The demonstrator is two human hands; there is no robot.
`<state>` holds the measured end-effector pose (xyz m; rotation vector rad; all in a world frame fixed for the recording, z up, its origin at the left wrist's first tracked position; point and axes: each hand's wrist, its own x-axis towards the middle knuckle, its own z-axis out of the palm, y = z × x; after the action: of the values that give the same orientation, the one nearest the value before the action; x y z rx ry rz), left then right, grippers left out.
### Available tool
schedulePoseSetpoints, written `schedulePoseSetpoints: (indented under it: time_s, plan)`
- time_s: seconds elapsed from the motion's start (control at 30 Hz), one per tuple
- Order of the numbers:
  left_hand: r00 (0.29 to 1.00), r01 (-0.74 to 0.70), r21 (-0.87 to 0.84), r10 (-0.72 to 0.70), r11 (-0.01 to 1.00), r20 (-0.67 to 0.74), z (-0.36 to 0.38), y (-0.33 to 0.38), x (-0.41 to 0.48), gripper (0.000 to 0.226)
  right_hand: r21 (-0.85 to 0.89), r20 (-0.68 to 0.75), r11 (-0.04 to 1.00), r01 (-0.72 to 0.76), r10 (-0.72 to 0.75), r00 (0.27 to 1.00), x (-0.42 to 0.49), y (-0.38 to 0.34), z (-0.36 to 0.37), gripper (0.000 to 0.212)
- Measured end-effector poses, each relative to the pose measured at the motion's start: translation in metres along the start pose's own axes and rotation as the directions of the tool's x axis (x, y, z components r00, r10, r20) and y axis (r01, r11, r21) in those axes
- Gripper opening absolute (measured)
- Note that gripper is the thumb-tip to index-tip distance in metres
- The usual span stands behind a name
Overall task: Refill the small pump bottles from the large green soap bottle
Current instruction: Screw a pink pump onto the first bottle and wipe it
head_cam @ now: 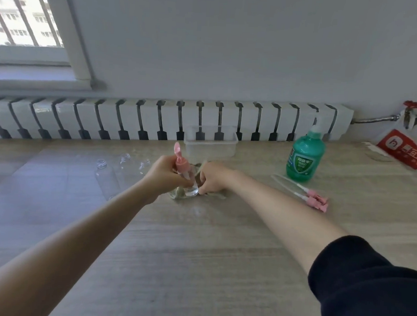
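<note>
My left hand (pixel 163 174) grips a small clear pump bottle (pixel 188 184) with a pink pump head (pixel 179 159), tilted over a greenish cloth (pixel 212 194) on the table. My right hand (pixel 213 179) pinches that cloth against the bottle's lower end. The large green soap bottle (pixel 305 155) stands upright to the right, apart from both hands. Three clear bottles without pumps (pixel 102 168) stand to the left. Two loose pink pumps with long tubes (pixel 310 197) lie on the table at the right.
A clear plastic box (pixel 210 143) sits behind the hands, near the white radiator (pixel 156 120). A red and white bag (pixel 403 150) lies at the far right by a pipe valve. The wooden table (pixel 197 242) stretches toward me.
</note>
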<state>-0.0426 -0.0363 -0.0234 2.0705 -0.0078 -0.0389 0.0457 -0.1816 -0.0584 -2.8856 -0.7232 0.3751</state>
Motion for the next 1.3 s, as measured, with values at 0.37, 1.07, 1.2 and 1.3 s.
schedulePoseSetpoints:
  time_s: [0.37, 1.07, 1.2, 1.3]
  plan:
    - [0.998, -0.025, -0.079, 0.020, 0.997, -0.060, -0.001, 0.006, 0.002, 0.029, 0.284, -0.097, 0.945, 0.163, -0.141, 0.985, -0.035, 0.002, 0.013, 0.005]
    - [0.996, 0.030, 0.150, -0.042, 0.988, 0.078, 0.046, -0.018, 0.006, 0.032, 0.697, 0.201, 0.600, -0.392, 0.362, 0.910, -0.058, 0.020, 0.013, 0.018]
    - [0.999, 0.021, 0.181, -0.026, 0.983, 0.028, 0.046, -0.026, 0.010, 0.024, 0.972, 0.222, 0.029, -0.233, 0.209, 0.952, -0.052, 0.013, 0.019, 0.008]
    - [0.997, 0.059, 0.170, -0.067, 0.984, 0.041, 0.045, -0.029, 0.014, 0.024, 0.998, 0.049, -0.042, -0.045, 0.107, 0.993, -0.059, 0.009, 0.023, 0.024]
